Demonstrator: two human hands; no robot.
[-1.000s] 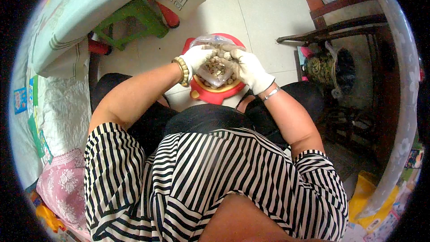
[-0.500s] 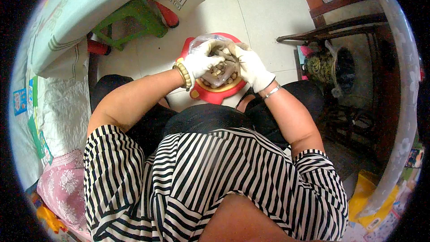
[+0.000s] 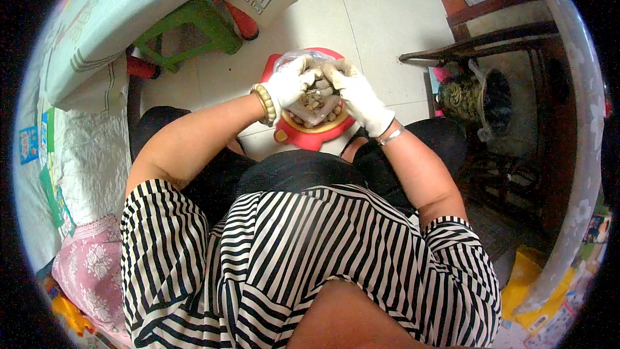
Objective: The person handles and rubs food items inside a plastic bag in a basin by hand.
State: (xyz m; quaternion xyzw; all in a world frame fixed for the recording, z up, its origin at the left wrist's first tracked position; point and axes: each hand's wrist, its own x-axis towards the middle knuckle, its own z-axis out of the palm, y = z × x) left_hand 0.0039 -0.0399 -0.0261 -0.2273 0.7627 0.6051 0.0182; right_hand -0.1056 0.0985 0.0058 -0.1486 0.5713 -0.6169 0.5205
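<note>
My left hand (image 3: 292, 85), in a white glove with a beaded bracelet at the wrist, is closed in a pinch above a red stool (image 3: 316, 141). My right hand (image 3: 356, 92), gloved too and with a silver bracelet, is pinched closed close beside it. What the fingertips hold is too small to make out. Below and between them a clear plastic bag (image 3: 316, 114) lies on the stool. Small brownish pieces (image 3: 314, 101) show in and around the bag.
A green stool (image 3: 187, 30) stands beneath the cloth-covered table (image 3: 97, 39) at the left. To the right are a dark wooden frame (image 3: 481, 42) and a black bag (image 3: 496, 103). Tiled floor (image 3: 381, 26) lies beyond the red stool.
Both hands have shifted slightly, and their fingertips have come up and closer together over the bag. More of the small pieces shows between them.
</note>
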